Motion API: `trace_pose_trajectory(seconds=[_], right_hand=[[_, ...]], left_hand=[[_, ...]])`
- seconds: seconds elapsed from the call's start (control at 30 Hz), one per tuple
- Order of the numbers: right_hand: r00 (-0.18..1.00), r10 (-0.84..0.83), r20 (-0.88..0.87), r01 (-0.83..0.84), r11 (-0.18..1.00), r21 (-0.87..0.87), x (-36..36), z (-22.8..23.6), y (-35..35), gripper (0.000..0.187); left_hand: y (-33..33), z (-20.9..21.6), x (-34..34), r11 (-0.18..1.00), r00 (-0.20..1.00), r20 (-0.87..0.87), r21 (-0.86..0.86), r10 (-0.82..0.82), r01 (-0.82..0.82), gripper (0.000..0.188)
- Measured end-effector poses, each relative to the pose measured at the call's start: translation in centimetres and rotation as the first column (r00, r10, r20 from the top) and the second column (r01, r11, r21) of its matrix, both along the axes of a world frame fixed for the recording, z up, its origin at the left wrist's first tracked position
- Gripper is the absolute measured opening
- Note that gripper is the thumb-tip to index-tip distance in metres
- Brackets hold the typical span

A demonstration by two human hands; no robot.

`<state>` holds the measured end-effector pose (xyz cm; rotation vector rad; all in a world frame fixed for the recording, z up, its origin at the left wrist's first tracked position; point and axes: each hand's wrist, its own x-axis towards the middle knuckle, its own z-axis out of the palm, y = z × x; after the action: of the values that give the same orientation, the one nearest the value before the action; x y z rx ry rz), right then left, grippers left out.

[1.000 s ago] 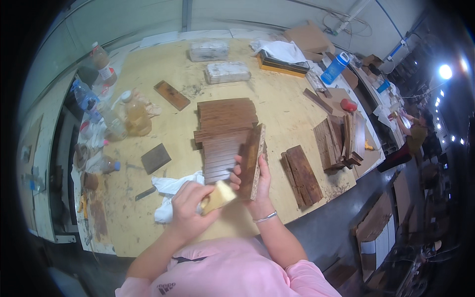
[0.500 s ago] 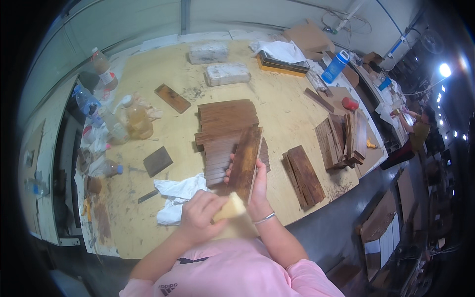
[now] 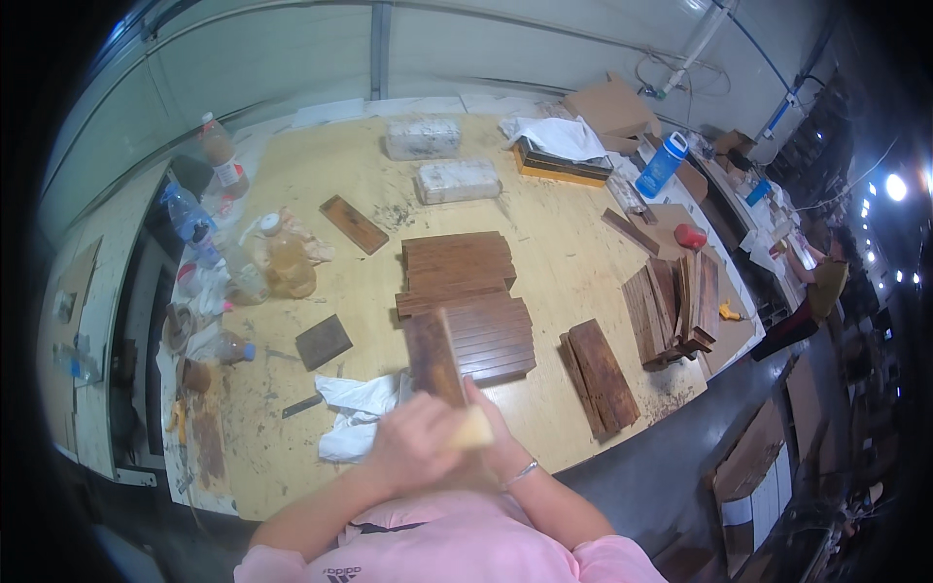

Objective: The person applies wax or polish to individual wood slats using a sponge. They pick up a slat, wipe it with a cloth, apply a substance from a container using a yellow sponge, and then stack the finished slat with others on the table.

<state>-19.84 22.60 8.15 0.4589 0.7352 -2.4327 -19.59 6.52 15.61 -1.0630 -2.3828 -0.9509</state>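
My left hand (image 3: 413,442) is closed around a pale yellow sponge (image 3: 473,430), at the lower end of a dark brown wooden board (image 3: 434,361). My right hand (image 3: 501,449), with a bangle at the wrist, grips that board from its right side; most of its fingers are hidden behind the board and my left hand. The board is raised off the table, tilted up and blurred by motion. Beyond it lie stacked brown wooden boards (image 3: 457,260) in neat rows. A crumpled white cloth (image 3: 355,428) rests left of my left hand.
Two boards (image 3: 598,379) lie to the right, near more stacked boards (image 3: 671,306). Plastic bottles (image 3: 289,262) crowd the table's left side. A dark flat block (image 3: 324,342), two wrapped blocks (image 3: 457,182) and a blue bottle (image 3: 663,165) also stand around. Another person (image 3: 826,282) is far right.
Both hands have drawn closer together, and the board has swung left and lower, its top now leaning left. The left hand with the sponge has shifted right, over the board's lower end.
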Motion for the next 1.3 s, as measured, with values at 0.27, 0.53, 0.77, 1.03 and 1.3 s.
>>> trace_pose_trajectory(seconds=[0.27,0.53,0.77,1.03,1.3], right_hand=[[0.97,0.243,-0.012,-0.231,0.933,0.275,3.2,1.7,-0.1,0.061],[0.969,0.245,-0.044,-0.215,0.912,0.35,3.4,2.0,0.6,0.067],[0.994,0.103,0.034,-0.105,0.993,0.057,2.7,3.7,0.1,0.07],[0.992,0.092,0.081,-0.098,0.993,0.071,2.3,4.2,0.9,0.063],[0.989,0.14,0.056,-0.144,0.986,0.084,2.4,2.7,1.2,0.068]], left_hand=[[-5.1,1.9,-8.1,0.847,0.87,0.143,0.198,0.473,-0.493,0.034],[-6.9,-0.5,-4.8,0.836,0.792,0.496,0.21,0.357,-0.508,0.033],[-3.2,0.9,-2.3,0.933,0.936,0.283,0.227,0.21,-0.278,0.039],[-2.1,-1.7,1.6,0.987,0.993,0.114,0.161,-0.02,0.002,0.037],[-2.7,-0.4,-3.0,0.962,0.963,0.211,0.179,0.166,-0.205,0.035]])
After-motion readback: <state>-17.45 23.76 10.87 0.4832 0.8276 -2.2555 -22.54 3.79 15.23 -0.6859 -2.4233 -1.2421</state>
